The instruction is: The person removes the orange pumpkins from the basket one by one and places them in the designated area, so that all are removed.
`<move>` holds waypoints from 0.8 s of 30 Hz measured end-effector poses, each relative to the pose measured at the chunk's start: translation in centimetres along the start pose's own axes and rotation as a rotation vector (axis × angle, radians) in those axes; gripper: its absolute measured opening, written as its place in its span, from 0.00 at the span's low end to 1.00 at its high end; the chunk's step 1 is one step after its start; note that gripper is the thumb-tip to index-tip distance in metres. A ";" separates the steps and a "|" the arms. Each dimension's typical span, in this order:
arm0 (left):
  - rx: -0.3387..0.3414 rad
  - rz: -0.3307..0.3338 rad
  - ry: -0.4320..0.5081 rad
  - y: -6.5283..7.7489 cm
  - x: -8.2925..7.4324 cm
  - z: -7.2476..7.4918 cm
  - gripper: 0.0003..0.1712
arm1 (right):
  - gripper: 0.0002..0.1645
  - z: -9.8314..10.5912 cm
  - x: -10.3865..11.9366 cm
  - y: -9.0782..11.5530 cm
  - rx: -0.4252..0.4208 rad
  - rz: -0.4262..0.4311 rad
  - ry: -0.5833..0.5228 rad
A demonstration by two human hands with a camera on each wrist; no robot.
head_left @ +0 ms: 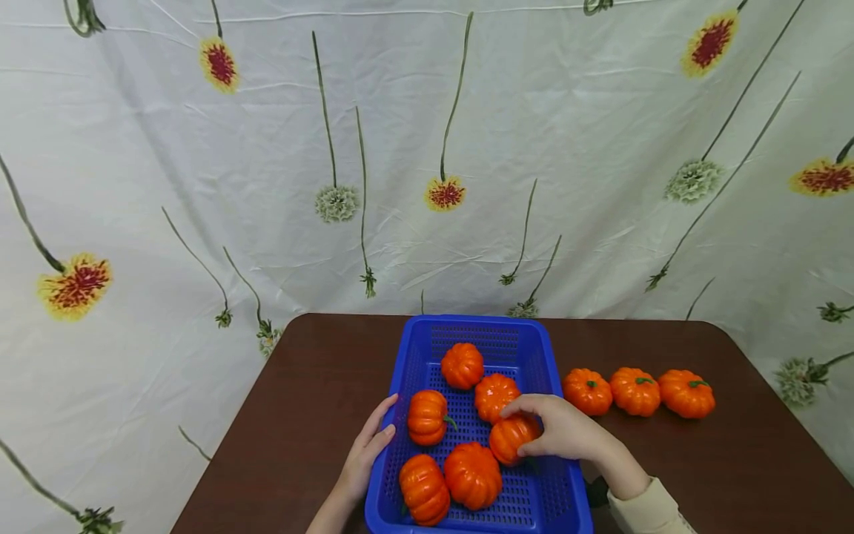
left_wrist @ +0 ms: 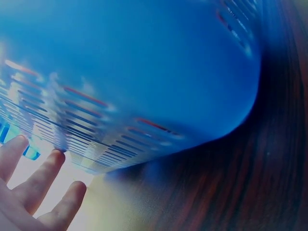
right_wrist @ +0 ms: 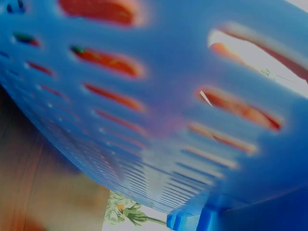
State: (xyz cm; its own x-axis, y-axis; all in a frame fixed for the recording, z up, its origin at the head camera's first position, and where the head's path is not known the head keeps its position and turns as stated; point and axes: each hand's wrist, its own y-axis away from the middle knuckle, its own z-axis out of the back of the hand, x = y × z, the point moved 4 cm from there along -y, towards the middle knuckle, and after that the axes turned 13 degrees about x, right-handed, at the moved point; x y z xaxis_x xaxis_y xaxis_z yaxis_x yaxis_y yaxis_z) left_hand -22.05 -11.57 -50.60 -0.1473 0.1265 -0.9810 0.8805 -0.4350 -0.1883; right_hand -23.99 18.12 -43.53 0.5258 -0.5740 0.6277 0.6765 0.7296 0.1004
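Observation:
A blue plastic basket with slotted walls holds several small orange pumpkins, among them one pumpkin at the far end and another near the front. My right hand reaches over the basket's right rim and grips a pumpkin, thumb and fingers on either side of it. My left hand lies along the left rim with its fingers extended. In the left wrist view those fingers show beside the slotted outer wall. The right wrist view shows only the basket wall; the hand is hidden there.
Three more pumpkins stand in a row right of the basket: one pumpkin close to its wall, a middle pumpkin and an outer pumpkin. Everything rests on a dark brown table. A flowered white cloth hangs behind.

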 end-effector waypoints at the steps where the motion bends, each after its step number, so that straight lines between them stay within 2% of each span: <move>1: 0.000 0.001 0.000 0.0 0.0 0.0 0.27 | 0.25 0.0 0.0 0.0 0.000 0.000 0.010; 13: 0.009 0.008 0.015 0.0 -0.1 -0.1 0.27 | 0.29 -0.4 0.3 0.1 -0.007 -0.022 0.115; 20: 0.006 0.013 0.020 0.0 0.0 0.0 0.27 | 0.28 -0.4 0.2 0.1 -0.037 -0.023 0.082; 24: 0.008 0.014 0.022 0.0 -0.1 0.0 0.27 | 0.26 -0.4 0.1 0.3 -0.068 0.006 0.041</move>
State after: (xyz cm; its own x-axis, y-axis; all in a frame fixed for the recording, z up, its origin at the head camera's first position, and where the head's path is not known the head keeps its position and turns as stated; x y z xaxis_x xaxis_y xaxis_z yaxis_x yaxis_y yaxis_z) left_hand -21.98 -11.56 -50.54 -0.1248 0.1393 -0.9824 0.8787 -0.4443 -0.1746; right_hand -23.52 18.16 -43.71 0.5495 -0.5853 0.5963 0.7060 0.7069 0.0434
